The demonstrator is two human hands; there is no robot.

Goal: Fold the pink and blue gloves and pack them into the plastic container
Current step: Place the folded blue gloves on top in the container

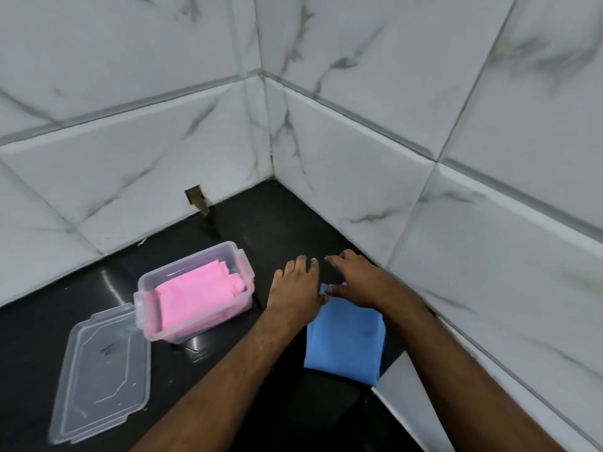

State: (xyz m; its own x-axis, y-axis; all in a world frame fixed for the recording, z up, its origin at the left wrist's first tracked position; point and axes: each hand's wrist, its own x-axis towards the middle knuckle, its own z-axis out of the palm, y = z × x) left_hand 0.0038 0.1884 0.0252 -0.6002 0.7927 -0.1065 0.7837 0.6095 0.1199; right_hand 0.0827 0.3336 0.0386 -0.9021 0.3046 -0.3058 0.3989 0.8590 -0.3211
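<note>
Pressed flat, both open: left hand (298, 285) and right hand (360, 278), on soft blue folded glove (346, 337), shiny black counter (270, 216), near white marble tiled wall (489, 158) corner.

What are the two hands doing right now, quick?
Left hand: open, flat at the far end of the blue glove, gripping nothing.
Right hand: open, fingers spread over the same glove, gripping nothing.

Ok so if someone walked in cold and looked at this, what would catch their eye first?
Probably the bright pink gloves, folded inside the clear plastic container on the black counter, with its lid lying off in front of it to the left. Next, the blue gloves flat on the counter to the right, with the left hand and right hand spread at their far end.
</note>
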